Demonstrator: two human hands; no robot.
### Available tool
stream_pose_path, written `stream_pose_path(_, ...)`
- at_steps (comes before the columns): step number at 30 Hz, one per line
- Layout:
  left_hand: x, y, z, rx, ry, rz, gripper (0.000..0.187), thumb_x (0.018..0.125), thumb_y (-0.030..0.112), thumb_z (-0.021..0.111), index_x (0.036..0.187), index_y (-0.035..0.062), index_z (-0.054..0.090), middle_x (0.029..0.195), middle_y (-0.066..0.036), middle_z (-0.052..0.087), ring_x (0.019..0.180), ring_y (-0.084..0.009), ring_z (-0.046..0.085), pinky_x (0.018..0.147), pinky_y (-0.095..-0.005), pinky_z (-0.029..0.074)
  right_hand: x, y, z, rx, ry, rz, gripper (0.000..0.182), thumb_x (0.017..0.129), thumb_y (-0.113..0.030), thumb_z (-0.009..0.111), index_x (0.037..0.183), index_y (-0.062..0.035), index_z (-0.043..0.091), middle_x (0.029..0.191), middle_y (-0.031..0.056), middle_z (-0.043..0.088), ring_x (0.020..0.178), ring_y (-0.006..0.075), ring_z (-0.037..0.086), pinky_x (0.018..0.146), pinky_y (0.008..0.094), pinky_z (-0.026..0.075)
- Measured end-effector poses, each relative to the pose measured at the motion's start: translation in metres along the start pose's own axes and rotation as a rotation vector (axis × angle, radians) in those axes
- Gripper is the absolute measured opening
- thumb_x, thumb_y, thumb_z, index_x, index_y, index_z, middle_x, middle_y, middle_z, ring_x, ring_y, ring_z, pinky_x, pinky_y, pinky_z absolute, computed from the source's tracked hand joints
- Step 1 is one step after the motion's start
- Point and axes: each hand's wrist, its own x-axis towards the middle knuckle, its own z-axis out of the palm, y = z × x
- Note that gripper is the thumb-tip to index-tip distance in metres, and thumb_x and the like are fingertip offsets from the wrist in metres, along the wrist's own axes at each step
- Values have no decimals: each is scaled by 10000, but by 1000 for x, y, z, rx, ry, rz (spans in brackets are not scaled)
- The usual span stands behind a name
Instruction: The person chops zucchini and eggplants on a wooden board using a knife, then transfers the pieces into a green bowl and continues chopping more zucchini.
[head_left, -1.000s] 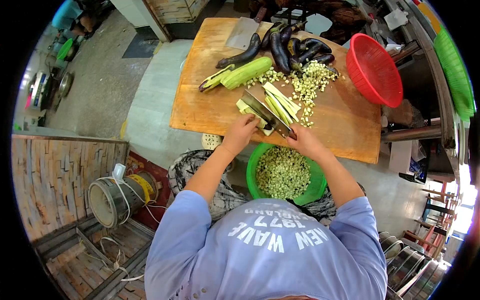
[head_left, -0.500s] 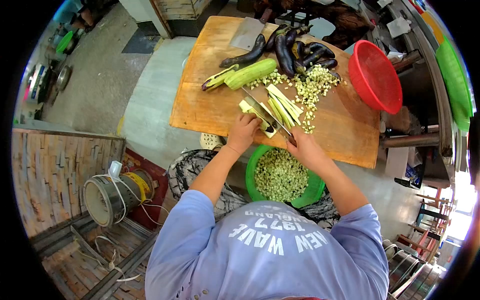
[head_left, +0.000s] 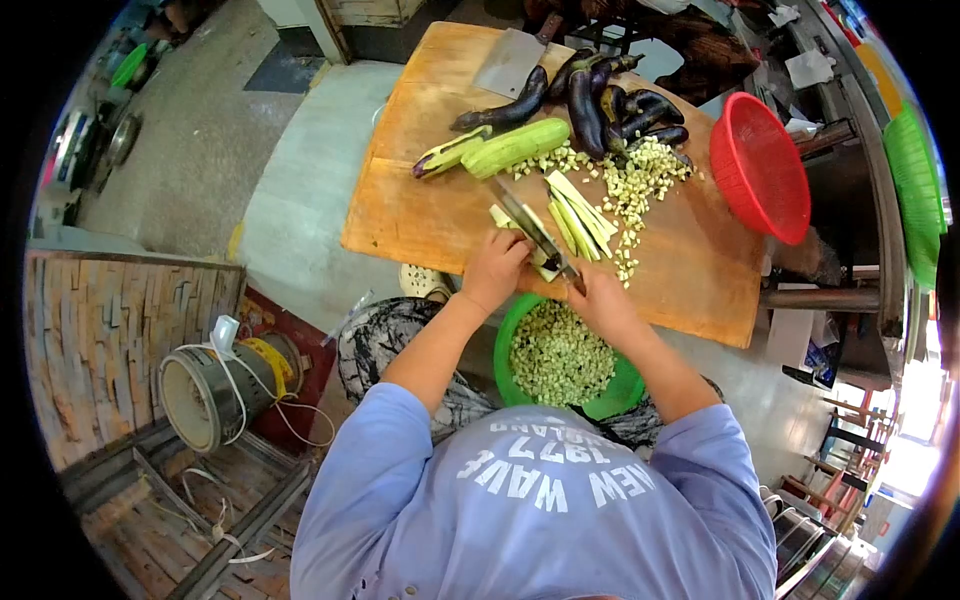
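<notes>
My right hand grips the handle of a kitchen knife, whose blade points away over the wooden board. Under its fingers, my left hand holds down a pale, peeled eggplant piece, right beside the blade. Part of that piece is hidden by the knife and hand. To the right of the blade lie cut eggplant strips. Farther up are two peeled eggplants and a heap of diced eggplant. Several whole dark eggplants are piled at the back.
A cleaver lies at the far side of the wooden board. A red basket stands at its right edge. Below the near edge, a green basin holds diced eggplant. A metal cylinder with a white cord is at lower left.
The knife blade has tilted and shifted slightly over the eggplant piece. My left hand keeps its hold. The whole view has moved a little, so the board appears farther right.
</notes>
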Motion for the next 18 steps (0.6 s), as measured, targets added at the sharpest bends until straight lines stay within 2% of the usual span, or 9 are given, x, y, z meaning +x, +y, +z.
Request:
stream_pose_path(2, 1, 2, 0, -16, 41, 11, 276, 713, -5, 678, 971, 82, 636, 974, -101, 565, 939, -326, 516, 789, -395, 467, -2, 9, -1, 79, 18, 15, 178, 833, -126, 600, 960, -9, 557, 778, 226, 625, 753, 408, 619, 679, 479, 487)
stream_pose_path(5, 0, 1, -1, -29, 31, 9, 272, 719, -6, 675, 972, 82, 627, 988, -109, 565, 930, -332, 518, 782, -402, 468, -13, -18, -21, 12, 2, 25, 201, 832, -116, 601, 993, -5, 557, 771, 224, 625, 740, 409, 620, 674, 481, 487)
stream_pose_path(12, 2, 3, -4, -60, 40, 12, 252, 734, -9, 668, 965, 66, 600, 1010, -112, 571, 924, -329, 514, 789, -409, 460, -15, -25, -35, -103, -89, -8, 181, 833, -115, 598, 960, 5, 550, 774, 230, 623, 749, 417, 621, 679, 489, 486)
stream_pose_path(14, 3, 3, -5, -73, 33, 12, 250, 735, -11, 667, 965, 62, 600, 1007, -111, 574, 924, -327, 513, 789, -410, 458, -12, -27, -33, -56, -103, -10, 180, 834, -118, 598, 948, 11, 542, 771, 232, 622, 751, 420, 621, 675, 489, 486)
stream_pose_path(17, 2, 3, -5, -22, 12, 6, 234, 731, 11, 687, 950, 39, 609, 978, -103, 567, 961, -319, 525, 805, -384, 480, 1, -4, -1, -186, -53, -50, 173, 840, -115, 594, 929, 20, 533, 753, 228, 618, 733, 415, 621, 658, 479, 483)
stream_pose_path(18, 5, 2, -7, -15, 10, 10, 237, 725, 7, 690, 945, 38, 609, 980, -105, 569, 957, -319, 526, 802, -384, 481, 3, 0, 3, -119, -38, -27, 169, 841, -115, 594, 921, 21, 534, 750, 227, 617, 726, 411, 621, 654, 477, 482)
